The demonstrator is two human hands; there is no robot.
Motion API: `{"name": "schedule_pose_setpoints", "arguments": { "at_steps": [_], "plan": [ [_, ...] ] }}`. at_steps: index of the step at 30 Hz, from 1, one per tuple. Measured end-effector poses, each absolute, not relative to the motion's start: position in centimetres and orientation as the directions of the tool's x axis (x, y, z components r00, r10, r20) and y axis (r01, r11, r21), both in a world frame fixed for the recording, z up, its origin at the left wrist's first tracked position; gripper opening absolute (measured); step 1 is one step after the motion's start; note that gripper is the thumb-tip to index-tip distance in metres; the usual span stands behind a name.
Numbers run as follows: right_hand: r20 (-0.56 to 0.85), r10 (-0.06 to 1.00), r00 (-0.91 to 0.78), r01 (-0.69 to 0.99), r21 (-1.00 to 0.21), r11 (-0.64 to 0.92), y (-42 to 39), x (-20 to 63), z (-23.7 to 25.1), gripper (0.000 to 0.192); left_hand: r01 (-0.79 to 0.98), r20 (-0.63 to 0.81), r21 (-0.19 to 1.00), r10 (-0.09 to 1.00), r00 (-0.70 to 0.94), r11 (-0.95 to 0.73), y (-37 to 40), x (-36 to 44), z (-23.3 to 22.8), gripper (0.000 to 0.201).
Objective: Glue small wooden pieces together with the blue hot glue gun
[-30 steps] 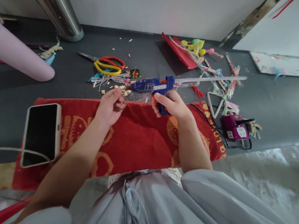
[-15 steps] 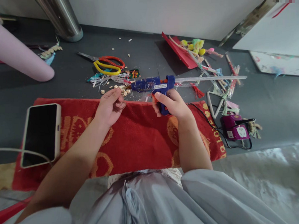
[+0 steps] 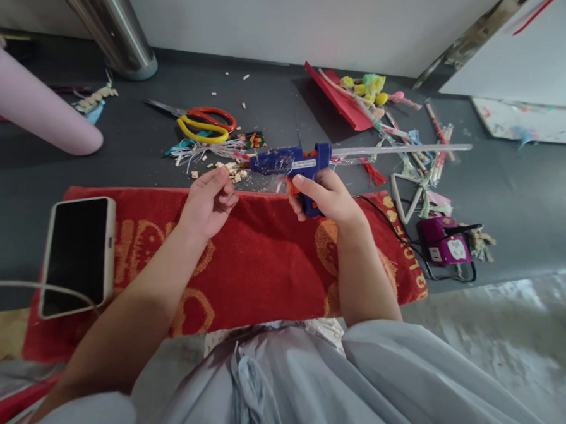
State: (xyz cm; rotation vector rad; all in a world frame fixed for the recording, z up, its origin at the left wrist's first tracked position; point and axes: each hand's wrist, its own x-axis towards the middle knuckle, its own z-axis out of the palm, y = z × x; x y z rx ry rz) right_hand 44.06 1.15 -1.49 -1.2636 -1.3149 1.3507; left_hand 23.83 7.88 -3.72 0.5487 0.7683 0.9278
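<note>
Gripping the blue glue gun (image 3: 285,162) by its handle, my right hand (image 3: 330,197) sits at the red towel's (image 3: 271,262) far edge; my left hand (image 3: 209,198) is pinched near the gun's tip, contents indistinct. I judge loading done, glue stick (image 3: 400,150) inserted; wooden bits (image 3: 238,176) on the table (image 3: 269,104) lie loose, apparently unglued.

Glossy plstc glue gun (image 3: 277,161), fuzzy clth towel (image 3: 271,256)
</note>
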Motion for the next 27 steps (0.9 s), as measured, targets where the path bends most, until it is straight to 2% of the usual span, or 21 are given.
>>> {"name": "schedule_pose_setpoints", "arguments": {
  "at_steps": [8, 10, 12, 16, 19, 23, 27],
  "plan": [
    [-0.082, 0.995, -0.051, 0.137, -0.988, -0.075, 0.8, 44.9, -1.2, 0.047, -0.500, -0.366, 0.699, 0.857, 0.364, 0.511, 7.9, 23.9, -3.4, 0.036],
    [-0.038, 0.999, 0.019, 0.219, -0.975, -0.041, 0.8, 45.5, -1.1, 0.046, -0.507, -0.367, 0.692, 0.855, 0.366, 0.513, 7.9, 23.9, -3.3, 0.036],
    [0.032, 0.991, 0.131, 0.370, -0.929, -0.019, 0.8, 46.5, -1.0, 0.041, -0.506, -0.374, 0.691, 0.855, 0.360, 0.516, 7.9, 23.9, -3.3, 0.036],
    [0.193, 0.930, 0.312, 0.710, -0.698, -0.093, 0.5, 49.1, -1.1, 0.023, -0.489, -0.376, 0.707, 0.858, 0.351, 0.510, 7.9, 24.0, -3.3, 0.038],
    [0.156, 0.951, 0.267, 0.847, -0.508, -0.155, 0.0, 50.9, -1.6, 0.041, -0.483, -0.361, 0.715, 0.859, 0.363, 0.504, 7.9, 23.9, -3.4, 0.039],
    [0.103, 0.960, 0.261, 0.935, -0.274, -0.225, -0.2, 52.0, -3.0, 0.047, -0.479, -0.353, 0.710, 0.850, 0.391, 0.516, 7.8, 23.9, -3.6, 0.037],
    [0.004, 0.965, 0.263, 0.950, -0.174, -0.258, 0.0, 51.9, -4.4, 0.055, -0.455, -0.346, 0.704, 0.822, 0.452, 0.546, 7.6, 23.9, -3.8, 0.036]
  ]
}}
